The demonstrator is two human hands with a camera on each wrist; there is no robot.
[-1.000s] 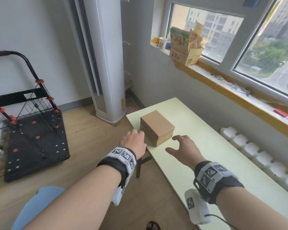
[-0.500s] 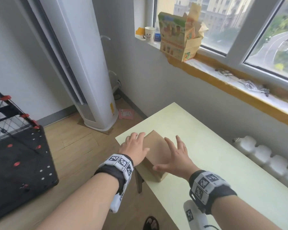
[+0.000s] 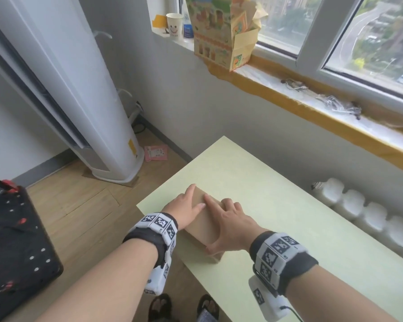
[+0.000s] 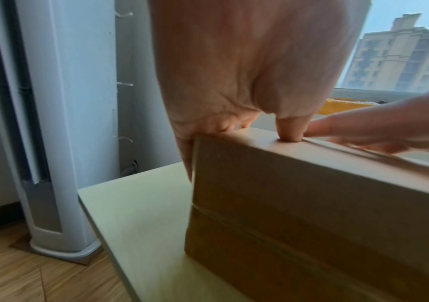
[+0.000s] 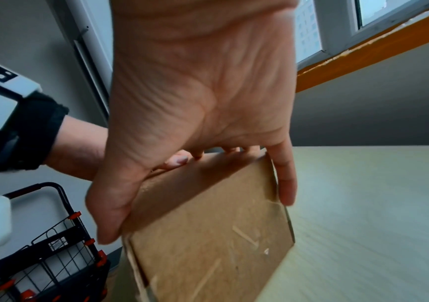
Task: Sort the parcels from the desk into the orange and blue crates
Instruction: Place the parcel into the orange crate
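A brown cardboard parcel (image 3: 201,230) stands near the left corner of the pale green desk (image 3: 289,217). My left hand (image 3: 184,210) holds its far left edge: the fingers curl down over the side and the thumb presses on top, as the left wrist view shows on the parcel (image 4: 311,204). My right hand (image 3: 230,226) lies over the top. Its thumb sits at the near edge and its fingers wrap over the right side. In the right wrist view the right hand (image 5: 202,102) spans the parcel (image 5: 208,235) from side to side. No orange or blue crate is in view.
A black folding cart (image 3: 14,240) stands on the wooden floor at the left. A tall white air conditioner (image 3: 79,101) stands behind the desk's corner. The window sill holds a printed carton (image 3: 223,38) and a paper cup (image 3: 174,25). White bottles (image 3: 370,217) line the wall.
Both hands have moved from beside the parcel onto it and closed round its edges. The head view has come closer and swung right, away from the cart.
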